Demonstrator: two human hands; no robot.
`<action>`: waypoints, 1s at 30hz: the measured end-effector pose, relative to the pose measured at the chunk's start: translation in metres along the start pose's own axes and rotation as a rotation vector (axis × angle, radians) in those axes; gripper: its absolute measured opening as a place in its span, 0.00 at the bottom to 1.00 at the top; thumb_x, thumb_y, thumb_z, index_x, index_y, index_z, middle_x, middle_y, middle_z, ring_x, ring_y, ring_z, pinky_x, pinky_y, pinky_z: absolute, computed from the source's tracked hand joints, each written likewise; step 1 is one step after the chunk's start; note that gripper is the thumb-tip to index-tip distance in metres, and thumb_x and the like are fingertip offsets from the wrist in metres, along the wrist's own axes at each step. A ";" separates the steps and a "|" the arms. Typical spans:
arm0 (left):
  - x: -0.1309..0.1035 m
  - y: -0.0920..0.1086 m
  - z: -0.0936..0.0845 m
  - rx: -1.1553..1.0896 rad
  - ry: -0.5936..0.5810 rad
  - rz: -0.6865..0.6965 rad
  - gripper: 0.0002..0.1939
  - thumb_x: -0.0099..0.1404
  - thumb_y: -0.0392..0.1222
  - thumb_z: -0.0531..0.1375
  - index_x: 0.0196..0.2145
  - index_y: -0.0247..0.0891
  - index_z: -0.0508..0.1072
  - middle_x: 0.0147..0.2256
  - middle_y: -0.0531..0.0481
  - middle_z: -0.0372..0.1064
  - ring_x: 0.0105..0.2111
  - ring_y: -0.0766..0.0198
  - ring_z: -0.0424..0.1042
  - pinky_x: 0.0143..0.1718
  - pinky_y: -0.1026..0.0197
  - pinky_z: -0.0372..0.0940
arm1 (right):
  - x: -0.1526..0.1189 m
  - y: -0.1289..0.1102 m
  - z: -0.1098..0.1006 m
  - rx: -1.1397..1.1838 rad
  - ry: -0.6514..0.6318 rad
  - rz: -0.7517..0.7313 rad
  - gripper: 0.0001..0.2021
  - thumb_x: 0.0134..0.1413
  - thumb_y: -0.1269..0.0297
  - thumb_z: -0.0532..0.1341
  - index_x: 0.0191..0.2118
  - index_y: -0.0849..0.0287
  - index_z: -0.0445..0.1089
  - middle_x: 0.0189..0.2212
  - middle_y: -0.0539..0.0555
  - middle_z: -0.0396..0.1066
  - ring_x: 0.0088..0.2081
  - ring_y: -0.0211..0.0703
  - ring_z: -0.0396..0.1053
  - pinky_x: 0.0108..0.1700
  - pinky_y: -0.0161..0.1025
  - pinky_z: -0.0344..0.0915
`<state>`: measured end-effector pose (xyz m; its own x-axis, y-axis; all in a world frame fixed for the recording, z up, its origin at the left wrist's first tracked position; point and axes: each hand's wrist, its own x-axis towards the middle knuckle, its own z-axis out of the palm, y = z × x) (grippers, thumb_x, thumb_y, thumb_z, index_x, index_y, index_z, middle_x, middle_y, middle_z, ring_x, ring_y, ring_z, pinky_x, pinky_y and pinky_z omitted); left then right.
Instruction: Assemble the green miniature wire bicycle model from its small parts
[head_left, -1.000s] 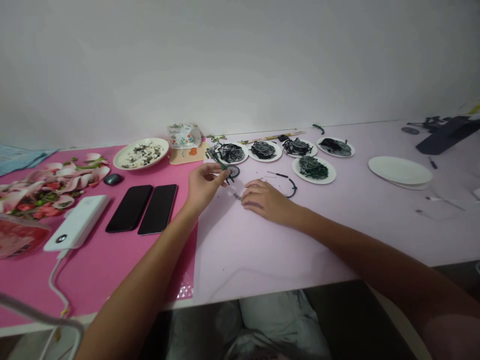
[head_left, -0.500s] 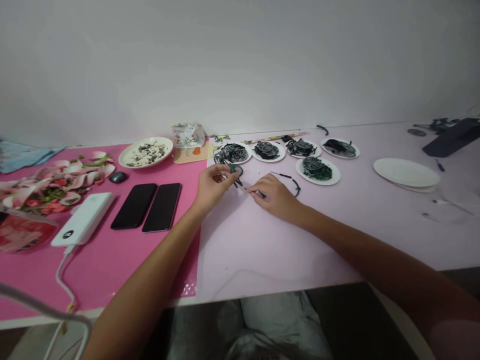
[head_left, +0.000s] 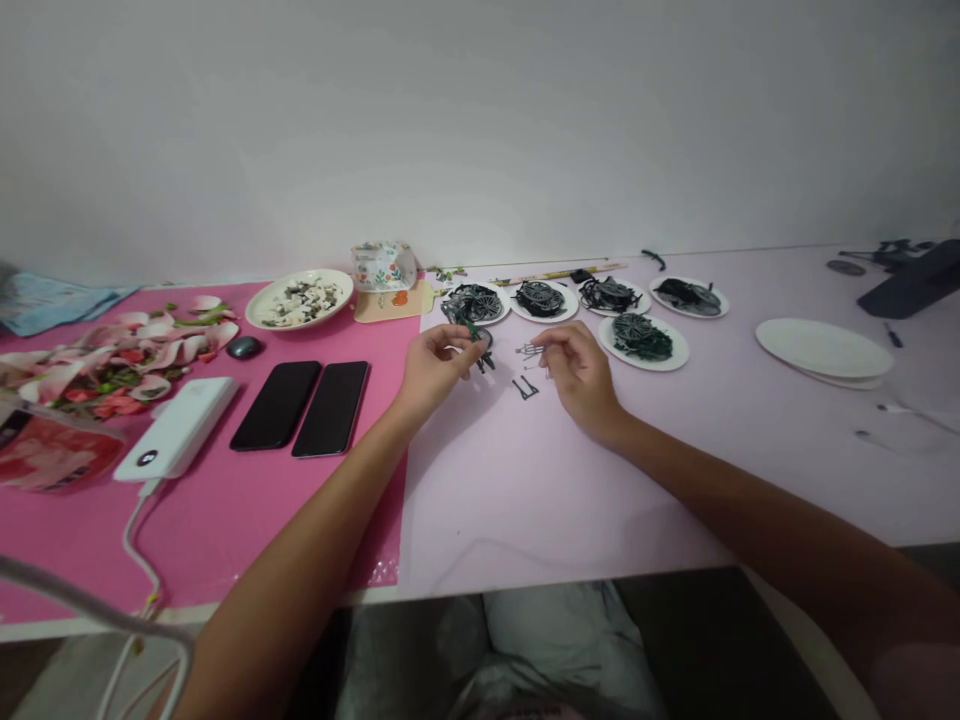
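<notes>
As I watch the head feed from my remote post, both bare hands hang over the pale work surface (head_left: 480, 480), fingertips turned toward each other. Left forearm slants up from the lower left, wrist nearly straight, thumb pointing right. I log the left hand (head_left: 435, 368) as grasping: thumb and forefinger pinch a small dark-green wheeled model (head_left: 487, 345), which sits at the fingertips, partly hidden from me. Remaining fingers curl loosely behind it. Right forearm comes in long and low from the lower right; the hand bends upward at the wrist. Right hand (head_left: 581, 375): thumb and forefinger brought together on the end of a thin grey part (head_left: 529, 350), its far end aimed left at the model, the two pieces apart. Between the hands and nearer the wearer, I note a dark U-shaped piece (head_left: 530, 395) lying on the surface. Beyond the right hand, a white plate (head_left: 681, 358) bears a heap of black and green parts (head_left: 637, 335). Off left, two black phones (head_left: 330, 410) lie flat on the pink sheet (head_left: 217, 510), clear of the left hand.
</notes>
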<state>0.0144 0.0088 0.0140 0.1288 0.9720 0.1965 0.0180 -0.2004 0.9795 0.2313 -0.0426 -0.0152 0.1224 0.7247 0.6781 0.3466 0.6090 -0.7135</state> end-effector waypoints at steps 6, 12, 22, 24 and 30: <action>-0.005 -0.001 0.005 0.051 -0.061 0.020 0.22 0.52 0.50 0.78 0.35 0.38 0.74 0.28 0.53 0.74 0.19 0.72 0.62 0.21 0.65 0.58 | -0.004 -0.006 0.002 0.064 -0.036 -0.033 0.11 0.70 0.65 0.59 0.37 0.54 0.78 0.39 0.53 0.69 0.35 0.39 0.72 0.35 0.39 0.75; -0.011 -0.004 0.011 0.067 -0.119 0.035 0.20 0.53 0.49 0.76 0.36 0.37 0.75 0.28 0.52 0.75 0.21 0.71 0.61 0.24 0.64 0.57 | -0.006 -0.010 0.002 -0.021 -0.099 -0.108 0.09 0.63 0.70 0.65 0.44 0.51 0.82 0.40 0.53 0.71 0.40 0.43 0.74 0.35 0.39 0.76; -0.011 -0.006 0.014 0.080 -0.112 0.016 0.19 0.54 0.47 0.75 0.37 0.38 0.74 0.27 0.52 0.73 0.23 0.70 0.61 0.27 0.63 0.57 | -0.004 -0.005 0.003 -0.135 -0.043 -0.194 0.10 0.66 0.65 0.68 0.48 0.47 0.85 0.37 0.52 0.75 0.35 0.39 0.72 0.30 0.38 0.72; -0.011 -0.006 0.014 0.091 -0.106 0.016 0.18 0.54 0.47 0.75 0.37 0.37 0.75 0.27 0.52 0.74 0.23 0.71 0.61 0.26 0.63 0.57 | -0.004 -0.006 0.002 -0.140 -0.036 -0.210 0.10 0.66 0.65 0.69 0.49 0.47 0.85 0.36 0.52 0.75 0.33 0.39 0.71 0.29 0.37 0.70; -0.012 -0.005 0.014 0.106 -0.110 0.032 0.19 0.54 0.48 0.75 0.38 0.37 0.75 0.28 0.51 0.75 0.23 0.70 0.62 0.26 0.63 0.57 | -0.006 -0.016 0.001 -0.113 -0.039 -0.216 0.08 0.66 0.64 0.70 0.45 0.43 0.86 0.35 0.51 0.72 0.33 0.40 0.70 0.32 0.40 0.70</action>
<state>0.0267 -0.0037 0.0058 0.2386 0.9469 0.2156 0.1158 -0.2481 0.9618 0.2238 -0.0563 -0.0075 -0.0014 0.5946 0.8040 0.4626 0.7132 -0.5266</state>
